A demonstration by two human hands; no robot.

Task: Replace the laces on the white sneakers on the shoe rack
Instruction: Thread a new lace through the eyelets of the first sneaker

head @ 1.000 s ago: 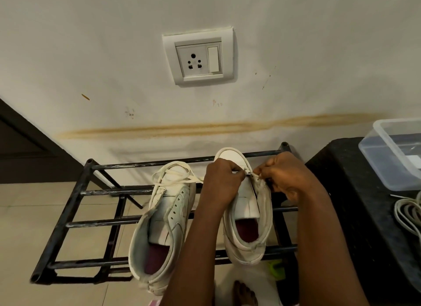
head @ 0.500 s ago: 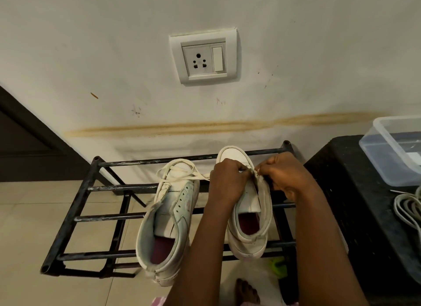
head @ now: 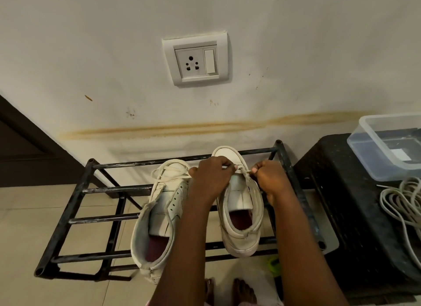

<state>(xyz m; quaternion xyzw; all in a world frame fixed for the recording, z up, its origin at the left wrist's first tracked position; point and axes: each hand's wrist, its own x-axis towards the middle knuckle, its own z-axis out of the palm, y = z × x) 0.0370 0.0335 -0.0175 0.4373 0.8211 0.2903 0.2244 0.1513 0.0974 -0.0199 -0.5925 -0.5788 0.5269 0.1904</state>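
Now, standing barefoot at six o'clock and reaching both forearms toward twelve. Pinching, with left hand [head: 211,176] and right hand [head: 271,180] both curled tight, the off-white flat lace [head: 242,170] at the toe-end eyelets of the worn white leather right-side sneaker [head: 241,217], lying heel-near across the black metal-bar shoe rack [head: 75,203]. Leaving alone, just beside it at nine o'clock, the matching white left-side sneaker [head: 159,214], its own lace looping loose over the toe. Probably working the lowest crossing: either drawing out the last of the old lace or seating a fresh one, not showing which. Needing next an even pull through both eyelets. Noting at three o'clock a coil of pale cord [head: 401,198] on the black textured plastic stool [head: 341,191].
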